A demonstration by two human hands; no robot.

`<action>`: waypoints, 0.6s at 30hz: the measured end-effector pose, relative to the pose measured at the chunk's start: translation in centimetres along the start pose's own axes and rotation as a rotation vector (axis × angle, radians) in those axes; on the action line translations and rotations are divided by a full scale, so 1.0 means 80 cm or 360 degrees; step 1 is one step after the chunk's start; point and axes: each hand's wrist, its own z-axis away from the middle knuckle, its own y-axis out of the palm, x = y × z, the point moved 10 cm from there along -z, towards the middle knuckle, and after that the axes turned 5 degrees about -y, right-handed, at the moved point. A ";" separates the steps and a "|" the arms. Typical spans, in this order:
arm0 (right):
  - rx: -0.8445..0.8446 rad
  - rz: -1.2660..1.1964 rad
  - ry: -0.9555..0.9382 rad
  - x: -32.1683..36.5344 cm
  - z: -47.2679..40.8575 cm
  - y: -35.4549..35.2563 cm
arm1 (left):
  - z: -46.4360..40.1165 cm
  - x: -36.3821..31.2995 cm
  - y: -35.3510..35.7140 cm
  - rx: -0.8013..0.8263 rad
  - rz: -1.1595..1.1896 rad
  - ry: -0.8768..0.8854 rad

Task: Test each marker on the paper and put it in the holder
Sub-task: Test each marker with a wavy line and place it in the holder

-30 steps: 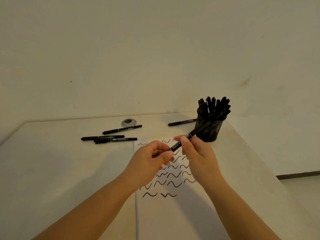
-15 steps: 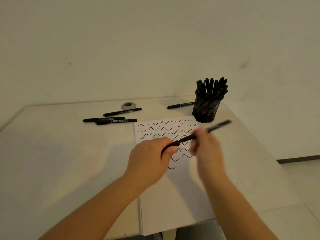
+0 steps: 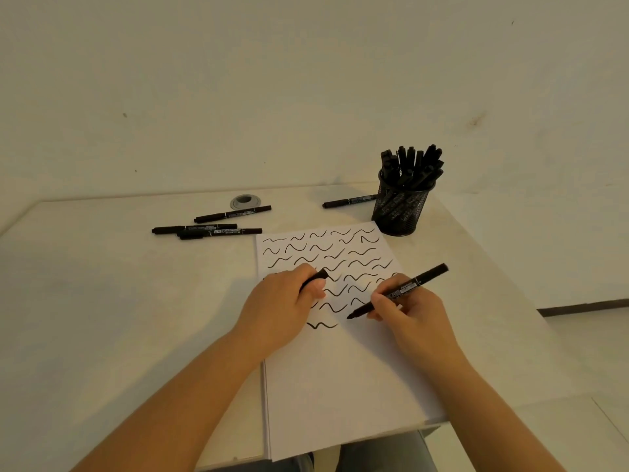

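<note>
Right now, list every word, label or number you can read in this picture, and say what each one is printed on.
No text can be read.
Marker in the right hand: white label print, too blurred.
Loose markers on the table: label print, too small.
Marker beside the holder: label, too small.
Paper: only wavy test strokes, no writing.

Paper [image 3: 340,386]: white, matt, smooth, inked with black squiggles. Marker [image 3: 405,289]: black plastic barrel, slight sheen, printed label. Cap [image 3: 316,278]: black plastic, matt. Holder [image 3: 398,209]: black wire mesh, looks like metal. Table [image 3: 119,301]: pale, smooth, matt top. Ring [image 3: 245,201]: grey, looks like plastic. Wall [image 3: 272,80]: matt, scuffed.
</note>
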 end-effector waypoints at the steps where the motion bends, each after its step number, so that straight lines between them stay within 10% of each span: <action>1: 0.0027 0.0023 -0.0012 0.000 0.000 0.002 | 0.001 0.001 0.000 0.0006 0.0021 -0.0002; 18: -0.0635 0.0115 -0.0054 0.000 -0.001 -0.086 | 0.002 0.006 -0.001 -0.0019 0.0056 0.0082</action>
